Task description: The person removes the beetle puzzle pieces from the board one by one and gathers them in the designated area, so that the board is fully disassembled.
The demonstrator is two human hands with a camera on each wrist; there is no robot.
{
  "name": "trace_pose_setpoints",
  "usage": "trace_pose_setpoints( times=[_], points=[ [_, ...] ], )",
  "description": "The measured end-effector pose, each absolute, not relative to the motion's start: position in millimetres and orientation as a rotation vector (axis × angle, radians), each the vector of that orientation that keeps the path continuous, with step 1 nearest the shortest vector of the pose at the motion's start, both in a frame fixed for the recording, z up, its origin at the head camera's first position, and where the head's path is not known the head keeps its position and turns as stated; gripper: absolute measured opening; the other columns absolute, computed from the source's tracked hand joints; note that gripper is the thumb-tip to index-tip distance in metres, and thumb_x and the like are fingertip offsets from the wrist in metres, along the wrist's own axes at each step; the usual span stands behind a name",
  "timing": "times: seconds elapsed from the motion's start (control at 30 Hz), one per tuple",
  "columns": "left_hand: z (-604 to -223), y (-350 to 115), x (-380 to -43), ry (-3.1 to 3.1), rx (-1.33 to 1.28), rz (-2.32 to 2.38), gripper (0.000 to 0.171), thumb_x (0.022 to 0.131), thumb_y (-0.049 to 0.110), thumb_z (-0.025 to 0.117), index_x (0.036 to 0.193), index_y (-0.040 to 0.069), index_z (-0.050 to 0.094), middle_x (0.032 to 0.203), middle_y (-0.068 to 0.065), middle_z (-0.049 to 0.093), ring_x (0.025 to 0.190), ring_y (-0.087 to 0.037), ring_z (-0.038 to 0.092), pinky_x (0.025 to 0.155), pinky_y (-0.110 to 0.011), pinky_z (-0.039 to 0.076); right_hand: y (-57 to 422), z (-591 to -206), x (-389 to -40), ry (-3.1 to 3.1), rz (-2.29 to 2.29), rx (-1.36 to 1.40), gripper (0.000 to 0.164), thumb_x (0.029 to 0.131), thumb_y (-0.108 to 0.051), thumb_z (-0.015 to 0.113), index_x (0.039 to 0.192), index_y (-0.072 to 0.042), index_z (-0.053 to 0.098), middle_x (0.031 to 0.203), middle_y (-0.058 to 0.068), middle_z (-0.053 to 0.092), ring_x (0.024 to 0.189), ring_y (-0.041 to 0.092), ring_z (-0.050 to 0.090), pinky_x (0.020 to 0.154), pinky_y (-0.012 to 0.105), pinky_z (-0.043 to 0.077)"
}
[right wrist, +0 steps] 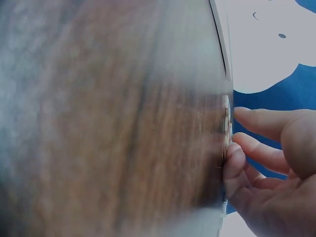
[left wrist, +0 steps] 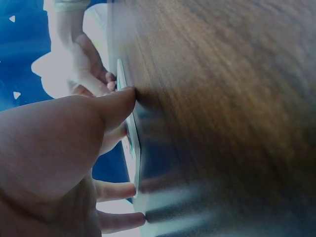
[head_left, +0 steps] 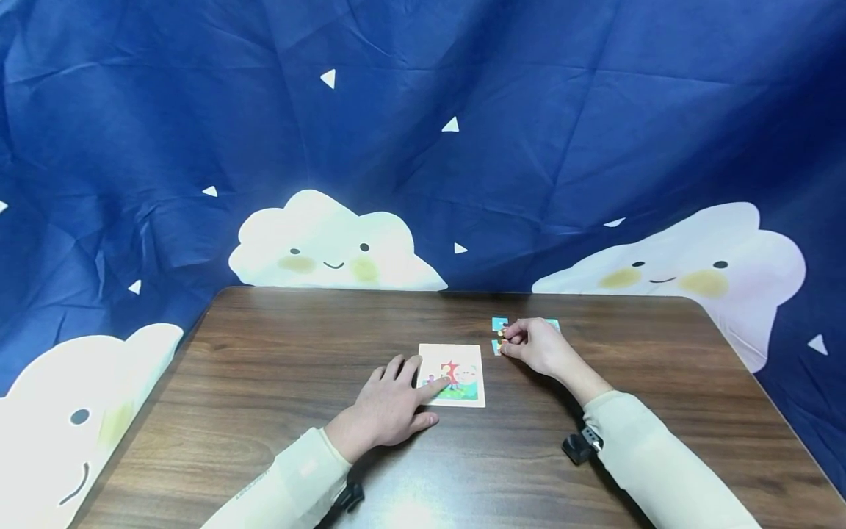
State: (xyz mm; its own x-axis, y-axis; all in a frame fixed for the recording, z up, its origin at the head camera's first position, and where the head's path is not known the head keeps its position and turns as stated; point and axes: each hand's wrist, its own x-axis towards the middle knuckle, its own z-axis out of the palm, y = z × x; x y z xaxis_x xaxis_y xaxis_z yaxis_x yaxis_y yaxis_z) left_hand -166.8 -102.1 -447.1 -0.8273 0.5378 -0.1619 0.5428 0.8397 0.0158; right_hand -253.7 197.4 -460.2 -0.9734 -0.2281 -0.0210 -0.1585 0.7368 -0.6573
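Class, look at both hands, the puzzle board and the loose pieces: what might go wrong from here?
1. The left hand lies partly on the puzzle board, so a push might slide the board.
2. The fingers of the right hand are close among the loose pieces, so they might nudge a neighbouring one.
3. A light-blue piece is partly hidden by that hand, so it could be knocked.

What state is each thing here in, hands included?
Left hand: fingers spread, forefinger on the picture board.
Right hand: fingers bent at the loose pieces; whether its grip holds one is unclear.
Picture board: flat on the table, picture covering only part.
Loose pieces: off the board, some partly hidden.
Table: shiny, glare near the front.
Backdrop: hanging, creased.
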Motion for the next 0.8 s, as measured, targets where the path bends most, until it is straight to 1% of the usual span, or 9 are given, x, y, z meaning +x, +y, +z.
trace_pose_setpoints(
  times=[0.2,0.47,0.63,0.8],
  points=[
    [-447.1,-102.6,-166.3,2.863,0.852,-0.035,0.06,0.106,0.058,0.06,0.162,0.047,0.045,0.165,-0.014,0.041,0.151,-0.043,0.045,0.114,-0.059,0.047,195.5,-458.3,-251.6,2.853,-0.982,-0.347,0.018,0.09,-0.012,0.082,0.101,0.0,0.075,0.087,0.004,0.067,0.08,0.014,0.058,0.077,0.03,0.047],
    [-446.5,-102.3,-165.7,2.866,0.859,-0.034,0.06,0.106,0.057,0.059,0.163,0.046,0.044,0.164,-0.015,0.042,0.151,-0.043,0.046,0.113,-0.059,0.048,194.7,-456.8,-250.9,2.872,-0.957,-0.313,0.017,0.09,-0.013,0.082,0.099,-0.001,0.074,0.086,0.003,0.066,0.079,0.014,0.057,0.076,0.031,0.046],
    [-445.6,-101.9,-166.1,2.859,0.862,-0.016,0.06,0.106,0.058,0.059,0.163,0.045,0.045,0.164,-0.016,0.042,0.151,-0.045,0.045,0.113,-0.06,0.047,195.6,-456.2,-250.8,2.864,-0.984,-0.298,0.02,0.09,-0.014,0.083,0.101,0.0,0.074,0.086,0.004,0.067,0.08,0.015,0.058,0.077,0.031,0.046],
    [-444.9,-103.9,-167.5,2.849,0.868,0.021,0.061,0.106,0.059,0.059,0.163,0.044,0.045,0.165,-0.018,0.042,0.151,-0.047,0.045,0.112,-0.062,0.048,195.9,-453.4,-249.6,2.814,-1.056,-0.292,0.023,0.092,-0.014,0.082,0.108,0.001,0.074,0.091,0.006,0.069,0.081,0.014,0.059,0.075,0.028,0.048]
  ],
)
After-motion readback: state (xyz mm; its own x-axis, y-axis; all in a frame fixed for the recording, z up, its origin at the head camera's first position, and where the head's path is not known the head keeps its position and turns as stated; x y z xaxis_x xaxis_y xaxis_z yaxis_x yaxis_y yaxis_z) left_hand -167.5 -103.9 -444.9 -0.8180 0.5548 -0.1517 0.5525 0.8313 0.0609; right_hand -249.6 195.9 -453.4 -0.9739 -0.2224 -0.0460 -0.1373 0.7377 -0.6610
